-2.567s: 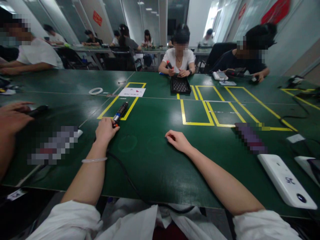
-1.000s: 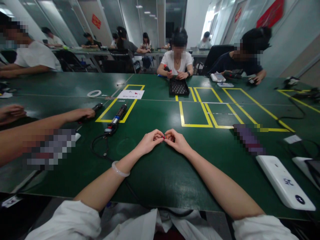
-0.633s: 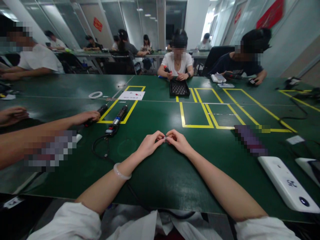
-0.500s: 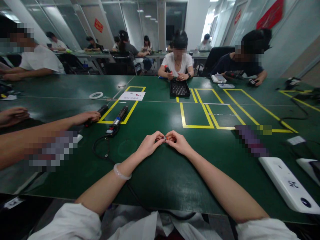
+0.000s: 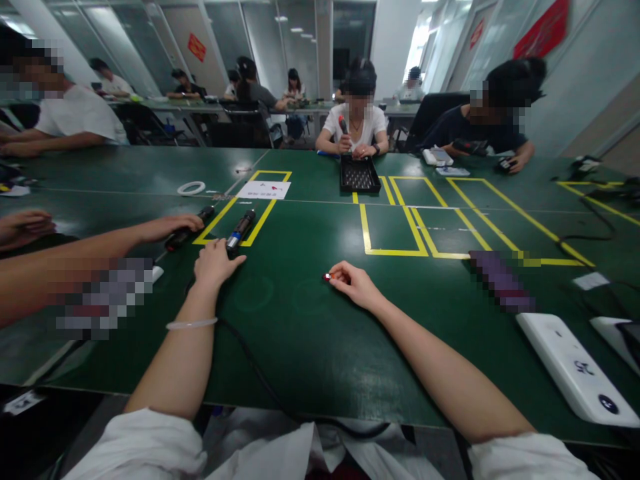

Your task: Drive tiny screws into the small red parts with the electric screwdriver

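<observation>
My right hand [image 5: 353, 283] pinches a small red and silver part [image 5: 327, 277] between thumb and fingertips, above the green table [image 5: 310, 360]. On the left, my left hand [image 5: 215, 260] is at the near end of a black electric screwdriver [image 5: 241, 230] with a blue band, which lies on the table. Its thumb is spread away from the fingers, and the fingertips are partly hidden by the hand. A black cable [image 5: 255, 363] runs from there toward the table's front edge.
A co-worker's hand [image 5: 183, 227] rests by another black tool at the left. Across the table a person works over a black tray [image 5: 360, 183]. Yellow tape [image 5: 395, 253] marks rectangles. A white power bank [image 5: 567, 367] and a blurred dark phone-like object [image 5: 503, 281] lie at right.
My left hand has let go of the small part and moved left to the screwdriver. My right hand has stayed in place with the part.
</observation>
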### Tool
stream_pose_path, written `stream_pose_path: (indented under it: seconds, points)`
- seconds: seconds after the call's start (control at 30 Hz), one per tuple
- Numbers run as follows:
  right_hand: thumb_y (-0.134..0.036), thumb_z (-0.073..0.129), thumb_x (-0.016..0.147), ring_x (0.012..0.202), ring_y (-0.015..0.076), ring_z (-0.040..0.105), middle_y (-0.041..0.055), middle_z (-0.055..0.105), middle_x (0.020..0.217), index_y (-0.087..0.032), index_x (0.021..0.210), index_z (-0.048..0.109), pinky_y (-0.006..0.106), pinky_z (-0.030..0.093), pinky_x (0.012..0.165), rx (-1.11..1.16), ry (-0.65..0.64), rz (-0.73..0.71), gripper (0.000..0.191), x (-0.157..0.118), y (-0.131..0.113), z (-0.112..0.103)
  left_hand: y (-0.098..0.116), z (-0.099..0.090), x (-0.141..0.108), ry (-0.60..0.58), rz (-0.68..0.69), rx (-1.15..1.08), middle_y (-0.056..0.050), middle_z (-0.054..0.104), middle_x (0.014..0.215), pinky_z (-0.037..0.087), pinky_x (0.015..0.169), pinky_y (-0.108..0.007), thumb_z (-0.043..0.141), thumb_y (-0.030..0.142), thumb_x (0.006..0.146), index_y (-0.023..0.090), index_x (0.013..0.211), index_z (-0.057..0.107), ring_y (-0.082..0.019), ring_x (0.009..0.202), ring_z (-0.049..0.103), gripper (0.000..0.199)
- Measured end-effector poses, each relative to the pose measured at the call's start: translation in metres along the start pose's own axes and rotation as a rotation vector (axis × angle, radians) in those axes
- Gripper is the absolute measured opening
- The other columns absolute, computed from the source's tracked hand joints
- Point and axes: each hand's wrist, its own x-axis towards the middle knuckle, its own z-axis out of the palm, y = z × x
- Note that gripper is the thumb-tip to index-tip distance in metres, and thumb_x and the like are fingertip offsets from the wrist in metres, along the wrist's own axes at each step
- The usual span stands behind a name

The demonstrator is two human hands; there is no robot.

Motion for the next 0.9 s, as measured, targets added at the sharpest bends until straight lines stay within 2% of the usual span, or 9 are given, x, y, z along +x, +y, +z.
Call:
stream_pose_path:
  seconds: [0.1,0.23,0.37,0.5,0.7,0.9]
  points:
    - [-0.030,0.060,0.085,0.065,0.0100,0.052,0.0001,0.061,0.082,-0.017,0.098,0.059,0.022,0.043,0.063,-0.002,-0.001,-0.005,0.019,0.000,-0.001,0.000,-0.020,0.001,0.009,-0.158,-0.099,0.014,-0.026,0.056,0.124,0.049,0.082,-0.055,0.063,0.057,0.076,0.016,0.124,0.056,-0.045,0.111,0.056,0.063]
    - [-0.030,0.060,0.085,0.065,0.0101,0.052,-0.0006,0.059,0.078,-0.017,0.097,0.059,0.022,0.043,0.063,-0.001,-0.014,-0.007,0.017,0.000,-0.003,-0.001,-0.024,0.004,0.013,-0.128,-0.009,0.016,-0.025,0.055,0.126,0.050,0.080,-0.053,0.064,0.049,0.076,0.016,0.121,0.058,-0.043,0.110,0.057,0.056]
    - [-0.029,0.061,0.085,0.064,0.0103,0.052,-0.0015,0.058,0.076,-0.018,0.096,0.059,0.023,0.043,0.063,-0.029,-0.024,-0.017,0.016,0.000,-0.004,-0.002,-0.015,0.005,0.009,-0.101,0.034,0.074,-0.024,0.056,0.121,0.050,0.078,-0.050,0.065,0.048,0.074,0.016,0.116,0.060,-0.041,0.103,0.061,0.053]
    - [-0.028,0.061,0.085,0.064,0.0105,0.052,-0.0017,0.058,0.075,-0.017,0.096,0.060,0.023,0.043,0.063,-0.043,-0.026,-0.032,0.015,0.001,-0.005,-0.003,0.006,0.002,-0.004,-0.081,0.052,0.112,-0.022,0.059,0.111,0.051,0.073,-0.045,0.061,0.055,0.075,0.017,0.114,0.062,-0.038,0.094,0.063,0.055]
    - [-0.025,0.063,0.083,0.066,0.0102,0.052,0.0007,0.057,0.085,-0.017,0.091,0.062,0.024,0.043,0.064,-0.146,0.040,-0.091,0.012,0.001,-0.005,-0.003,0.049,0.002,-0.028,-0.096,0.133,0.130,-0.018,0.058,0.114,0.050,0.073,-0.041,0.057,0.059,0.077,0.018,0.124,0.057,-0.036,0.094,0.063,0.063]
    - [-0.024,0.061,0.080,0.058,0.0100,0.050,-0.0037,0.055,0.070,-0.018,0.094,0.058,0.023,0.040,0.058,-0.095,0.031,-0.034,0.015,0.002,0.001,-0.002,0.099,0.008,-0.060,-0.108,0.321,0.084,-0.015,0.055,0.124,0.050,0.075,-0.038,0.056,0.057,0.080,0.021,0.137,0.048,-0.033,0.097,0.062,0.068]
